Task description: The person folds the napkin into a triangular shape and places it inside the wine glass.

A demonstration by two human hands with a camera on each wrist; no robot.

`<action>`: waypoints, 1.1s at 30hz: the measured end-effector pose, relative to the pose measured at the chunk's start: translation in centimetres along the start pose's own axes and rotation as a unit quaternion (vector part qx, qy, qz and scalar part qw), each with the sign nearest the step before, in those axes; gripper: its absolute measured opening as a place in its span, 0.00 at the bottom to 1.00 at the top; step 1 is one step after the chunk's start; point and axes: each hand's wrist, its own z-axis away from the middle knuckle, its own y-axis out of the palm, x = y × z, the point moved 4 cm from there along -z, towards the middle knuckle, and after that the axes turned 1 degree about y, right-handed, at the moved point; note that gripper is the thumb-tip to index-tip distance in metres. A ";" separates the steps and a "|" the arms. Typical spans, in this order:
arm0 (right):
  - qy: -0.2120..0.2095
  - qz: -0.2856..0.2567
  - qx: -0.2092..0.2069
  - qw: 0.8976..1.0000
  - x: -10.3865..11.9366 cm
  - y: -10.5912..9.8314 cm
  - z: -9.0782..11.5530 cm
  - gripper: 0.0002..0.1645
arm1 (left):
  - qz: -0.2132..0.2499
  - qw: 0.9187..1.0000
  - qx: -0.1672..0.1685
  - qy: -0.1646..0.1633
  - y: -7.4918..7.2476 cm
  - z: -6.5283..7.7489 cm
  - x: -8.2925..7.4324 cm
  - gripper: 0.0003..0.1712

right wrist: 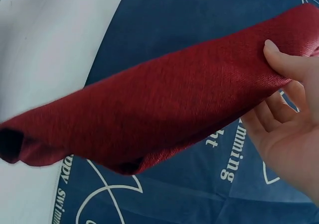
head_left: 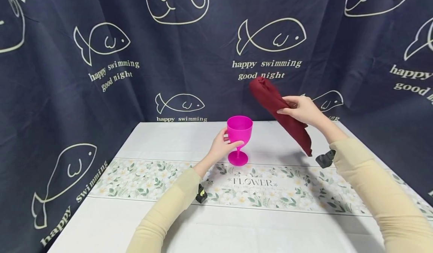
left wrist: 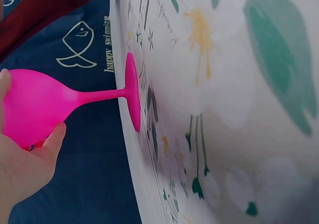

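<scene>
A bright pink plastic goblet (head_left: 239, 129) is upright near the middle of the table, its bowl gripped from the left by my left hand (head_left: 221, 146). In the left wrist view the goblet's stem and round foot (left wrist: 132, 92) show; whether the foot touches the cloth I cannot tell. My right hand (head_left: 302, 110) holds a rolled dark red cloth (head_left: 270, 99) up in the air, to the right of the goblet. The right wrist view shows the thumb on the near side of the red cloth (right wrist: 149, 109), whose loose end hangs down.
A white tablecloth (head_left: 162, 223) with a flowered band and the word FLOWER covers the table. Dark blue curtains (head_left: 203, 57) with fish drawings stand behind and on both sides. A small black device (head_left: 326, 159) is at the right wrist, another (head_left: 201, 194) at the left.
</scene>
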 end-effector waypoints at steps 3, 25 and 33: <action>-0.017 0.006 0.005 1.000 0.5 0.0 -0.3 0.25 | 0.000 1.000 0.001 -0.002 -0.1 0.0 0.1 0.45; -0.116 0.049 -0.052 0.991 3.1 0.1 -1.6 0.13 | 0.008 1.000 0.007 0.006 -0.2 0.0 0.2 0.45; -0.200 0.060 -0.076 0.975 4.6 0.4 -2.1 0.15 | -0.003 1.000 0.009 0.010 -0.3 0.1 0.2 0.46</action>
